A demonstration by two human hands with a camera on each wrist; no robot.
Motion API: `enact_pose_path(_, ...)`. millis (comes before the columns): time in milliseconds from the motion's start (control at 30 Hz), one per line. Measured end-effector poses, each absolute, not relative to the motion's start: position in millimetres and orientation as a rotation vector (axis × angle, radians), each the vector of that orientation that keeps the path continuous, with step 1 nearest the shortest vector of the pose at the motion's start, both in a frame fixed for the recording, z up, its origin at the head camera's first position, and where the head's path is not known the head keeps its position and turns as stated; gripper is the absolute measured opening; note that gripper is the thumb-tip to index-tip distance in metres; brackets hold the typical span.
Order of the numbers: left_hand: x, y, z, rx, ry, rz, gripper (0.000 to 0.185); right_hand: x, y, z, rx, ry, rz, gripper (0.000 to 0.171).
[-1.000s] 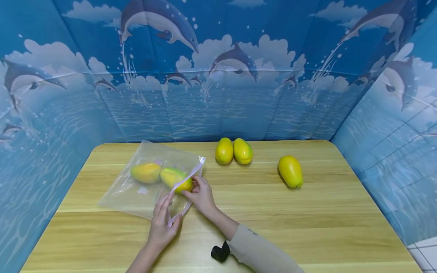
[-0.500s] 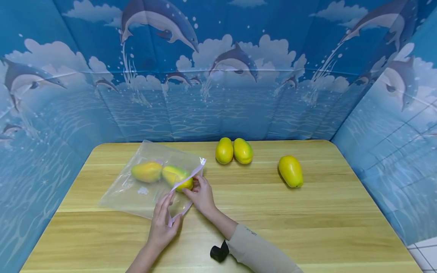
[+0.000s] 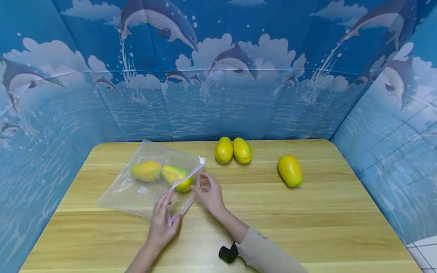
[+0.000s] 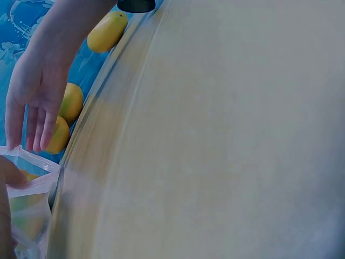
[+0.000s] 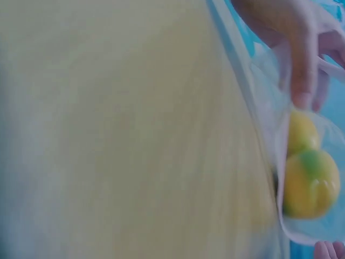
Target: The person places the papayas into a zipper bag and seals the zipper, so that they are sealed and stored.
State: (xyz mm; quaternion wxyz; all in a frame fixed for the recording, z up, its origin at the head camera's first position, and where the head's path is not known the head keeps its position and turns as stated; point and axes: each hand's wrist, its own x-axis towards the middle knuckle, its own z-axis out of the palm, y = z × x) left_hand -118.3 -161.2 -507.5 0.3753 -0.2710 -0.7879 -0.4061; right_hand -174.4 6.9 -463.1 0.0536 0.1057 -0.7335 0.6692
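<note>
A clear zip bag [image 3: 133, 204] with a pale purple seal strip lies at the table's left, its mouth facing right. Two yellow-green mangoes are inside: one mango [image 3: 146, 171] deeper in, the other mango [image 3: 177, 178] near the mouth. My left hand [image 3: 159, 227] holds the bag's mouth apart, fingers at the upper lip and thumb at the lower. My right hand [image 3: 212, 195] hovers at the opening, just right of the nearer mango, holding nothing. In the left wrist view, the right hand [image 4: 40, 97] hangs with fingers loosely extended above the bag.
Two mangoes sit side by side at the table's back edge, a left mango [image 3: 224, 150] and a right mango [image 3: 242, 150]. Another mango [image 3: 290, 170] lies farther right. A black wrist camera [image 3: 228, 253] juts from the right sleeve. A dolphin-print curtain [image 3: 218, 110] surrounds the wooden table [image 3: 307, 223].
My right hand has let go of the nearer mango and drawn back to the right, out of the bag's mouth. The left hand and the bag have barely moved.
</note>
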Motion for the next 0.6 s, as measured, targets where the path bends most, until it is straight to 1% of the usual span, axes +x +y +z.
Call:
enact_pose_path(200, -119.2, -161.7, -508.7, -0.694, -2.012, -1.04, 0.073, -168.7, 34.7, -437.3, 0.239, -2.204, 2.008, 0.05)
enact_pose_path(600, -117.9, -160.5, -506.9, -0.693, -2.017, -1.036, 0.072, -176.2, 102.3, -427.6, 0.06, -2.018, 1.772, 0.05)
